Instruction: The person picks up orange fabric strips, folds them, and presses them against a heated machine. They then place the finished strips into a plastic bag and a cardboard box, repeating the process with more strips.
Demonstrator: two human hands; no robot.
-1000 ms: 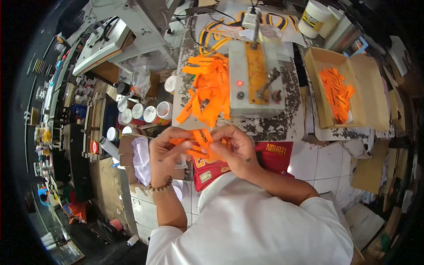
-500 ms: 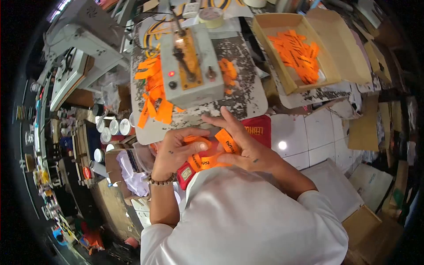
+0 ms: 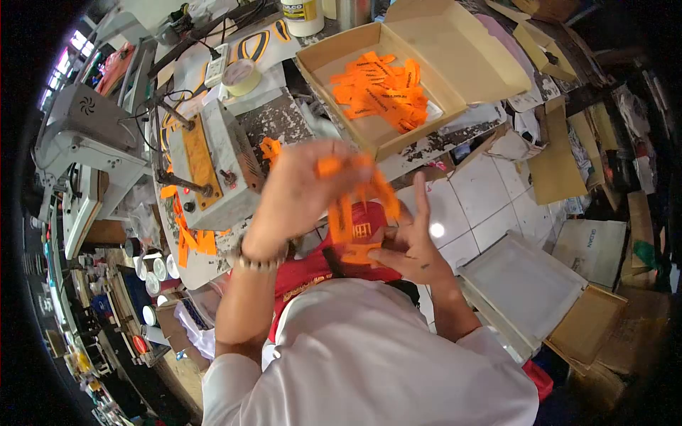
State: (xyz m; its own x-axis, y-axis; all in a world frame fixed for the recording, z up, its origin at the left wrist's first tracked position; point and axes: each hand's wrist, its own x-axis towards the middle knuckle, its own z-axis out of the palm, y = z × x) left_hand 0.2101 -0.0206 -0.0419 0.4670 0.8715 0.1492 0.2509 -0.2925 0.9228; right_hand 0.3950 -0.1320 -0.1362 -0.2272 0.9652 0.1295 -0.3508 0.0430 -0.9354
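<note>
My left hand (image 3: 305,184), a beaded bracelet at its wrist, is raised in front of the grey machine. It is smeared by motion but closed on several orange printed ribbon strips (image 3: 342,216), which dangle from its fingers. Lower and to the right, my right hand (image 3: 412,252) pinches an orange strip (image 3: 359,253) between thumb and fingers, with its index finger pointing up. Both hands are above my lap, over red shorts (image 3: 364,226) with yellow lettering.
Beyond the hands, an open cardboard box (image 3: 383,148) holds a pile of orange strips (image 3: 380,92). The grey machine (image 3: 217,156) stands on the worn table, with more orange strips (image 3: 195,238) beside it. A tape roll (image 3: 241,77) and white tub (image 3: 303,15) lie behind.
My view has turned right, toward the cardboard box. My left hand has lifted up and toward the box with its strips, while my right hand stays low with an orange strip.
</note>
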